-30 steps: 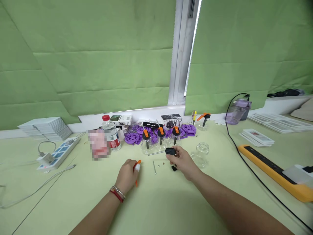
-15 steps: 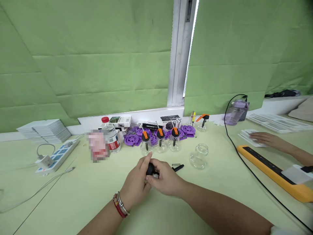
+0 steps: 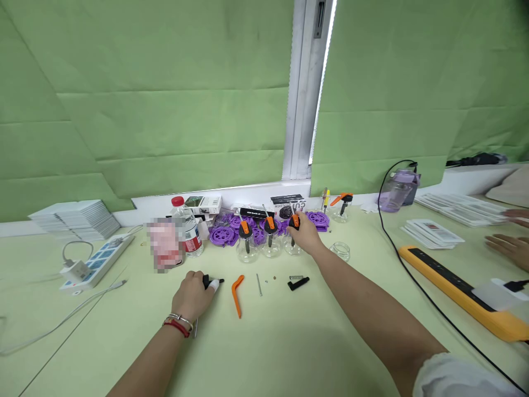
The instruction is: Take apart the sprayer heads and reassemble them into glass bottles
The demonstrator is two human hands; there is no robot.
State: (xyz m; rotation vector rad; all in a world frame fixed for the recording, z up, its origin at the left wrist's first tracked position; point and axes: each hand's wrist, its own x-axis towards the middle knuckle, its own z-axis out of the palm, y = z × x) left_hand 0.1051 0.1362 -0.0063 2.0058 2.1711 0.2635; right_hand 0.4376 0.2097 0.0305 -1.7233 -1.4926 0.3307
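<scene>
My left hand (image 3: 192, 296) is closed on a black part (image 3: 206, 281) with a white piece, low over the table at centre left. My right hand (image 3: 308, 234) reaches back and grips the orange-and-black top (image 3: 294, 222) of the rightmost of three glass jars standing in a row. An orange lever (image 3: 236, 296), a thin metal pin (image 3: 259, 285), tiny bits, a spring (image 3: 296, 277) and a black angled part (image 3: 298, 284) lie between my hands. An open glass jar (image 3: 340, 252) is right of my right hand.
Purple plastic parts (image 3: 223, 236), a red-capped bottle (image 3: 190, 231) and boxes stand at the back. White power strip (image 3: 101, 263) is on the left. A yellow power strip (image 3: 458, 292) and black cable lie on the right, near another person's hands (image 3: 510, 248).
My hands have separated: the left moved left with the black part, the right moved up to the jar. Small parts beneath them now show. The other person's hand moved right off the white cards.
</scene>
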